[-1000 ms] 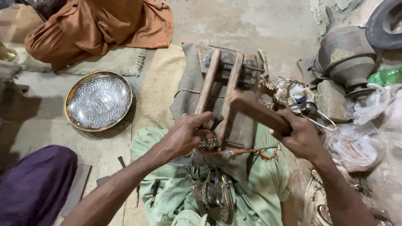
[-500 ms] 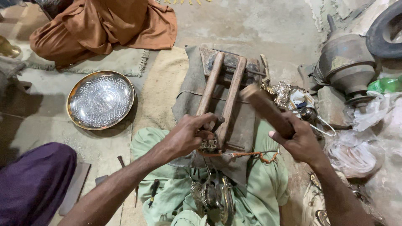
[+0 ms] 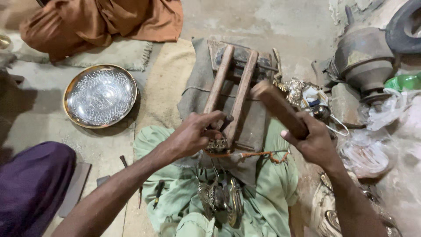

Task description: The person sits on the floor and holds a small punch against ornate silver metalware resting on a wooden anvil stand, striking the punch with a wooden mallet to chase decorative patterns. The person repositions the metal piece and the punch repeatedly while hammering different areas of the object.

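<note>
The left hand (image 3: 193, 134) has its grip pinched on a small punch (image 3: 226, 120) set over a brass piece (image 3: 217, 145) at the near end of two wooden bars (image 3: 239, 98). The right hand (image 3: 313, 140), at 3 o'clock, is clamped on a wooden mallet (image 3: 278, 107). A silver tray (image 3: 100, 95) lies at 9 o'clock, a green bottle (image 3: 403, 81) and clear plastic bags (image 3: 386, 109) at 2 o'clock.

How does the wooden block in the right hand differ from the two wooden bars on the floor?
The wooden block is raised off the ground, gripped by the right hand; the two wooden bars lie on grey cloth. The block is single and shorter and thicker; the bars are long, slim and paired side by side. The left hand rests at the bars' near end. Both are worn brown wood.
</note>
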Tool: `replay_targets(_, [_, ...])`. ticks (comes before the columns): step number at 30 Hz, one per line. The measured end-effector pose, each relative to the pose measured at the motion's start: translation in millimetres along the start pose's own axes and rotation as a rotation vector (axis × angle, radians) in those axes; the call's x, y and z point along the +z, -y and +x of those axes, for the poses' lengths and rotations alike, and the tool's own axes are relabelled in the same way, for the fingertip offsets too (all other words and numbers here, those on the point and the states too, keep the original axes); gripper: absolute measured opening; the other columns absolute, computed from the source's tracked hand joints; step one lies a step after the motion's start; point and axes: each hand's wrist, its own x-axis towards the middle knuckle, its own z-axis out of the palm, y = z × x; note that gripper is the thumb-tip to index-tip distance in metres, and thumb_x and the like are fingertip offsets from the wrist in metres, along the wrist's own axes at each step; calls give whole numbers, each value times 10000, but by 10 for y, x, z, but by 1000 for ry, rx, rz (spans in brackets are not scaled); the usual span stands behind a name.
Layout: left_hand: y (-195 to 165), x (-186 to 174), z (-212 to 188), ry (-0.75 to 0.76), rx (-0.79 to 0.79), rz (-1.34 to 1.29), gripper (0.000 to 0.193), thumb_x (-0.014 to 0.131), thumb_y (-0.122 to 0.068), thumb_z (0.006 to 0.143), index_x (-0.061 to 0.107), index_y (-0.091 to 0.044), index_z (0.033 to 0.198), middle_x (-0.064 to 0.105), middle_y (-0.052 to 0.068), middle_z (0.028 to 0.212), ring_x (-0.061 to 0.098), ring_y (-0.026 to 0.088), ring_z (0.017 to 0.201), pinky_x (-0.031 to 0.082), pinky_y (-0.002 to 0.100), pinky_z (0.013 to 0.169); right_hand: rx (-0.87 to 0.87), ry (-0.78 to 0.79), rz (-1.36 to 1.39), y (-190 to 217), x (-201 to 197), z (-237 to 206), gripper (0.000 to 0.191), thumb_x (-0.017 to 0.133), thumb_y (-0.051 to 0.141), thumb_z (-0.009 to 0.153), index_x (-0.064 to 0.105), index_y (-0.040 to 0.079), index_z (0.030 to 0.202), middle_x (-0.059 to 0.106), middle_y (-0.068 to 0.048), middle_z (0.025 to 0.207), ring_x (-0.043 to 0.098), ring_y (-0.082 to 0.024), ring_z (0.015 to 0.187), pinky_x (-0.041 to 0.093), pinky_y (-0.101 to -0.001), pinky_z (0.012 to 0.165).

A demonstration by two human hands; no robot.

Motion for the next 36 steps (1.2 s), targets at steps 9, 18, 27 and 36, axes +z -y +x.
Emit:
replay_targets(9, [-40, -32, -4, -8, 0, 11, 440, 749, -57, 847, 640, -53, 1274, 756, 163, 922, 752, 259, 762, 568, 421, 666, -84, 21, 38, 34, -83, 19, 476, 800, 232, 854, 592, 90, 1257, 720, -151, 846, 642, -309, 703, 531, -410, 646])
replay_targets(18, [-50, -50, 5, -20, 38, 34, 446, 780, -80, 830, 639, -49, 1252, 728, 162, 833, 720, 290, 732, 525, 446, 654, -231, -16, 10, 187, -113, 4, 640, 801, 161, 772, 555, 97, 1360, 677, -191, 929, 647, -326, 767, 549, -411, 688])
replay_targets(27, [6, -81, 16, 40, 8, 22, 440, 759, -66, 849, 632, -76, 1270, 762, 169, 853, 760, 270, 743, 553, 440, 665, -192, 52, -249, 326, -191, -14, 518, 757, 129, 713, 632, 87, 1214, 704, -183, 912, 680, -386, 792, 555, -483, 674])
replay_targets(36, [78, -59, 12, 66, 42, -18, 400, 733, -81, 886, 640, -114, 1274, 776, 98, 964, 754, 207, 779, 611, 401, 682, -161, 64, -276, 176, -187, -58, 553, 742, 166, 725, 621, 89, 1259, 716, -181, 958, 711, -378, 837, 566, -479, 741])
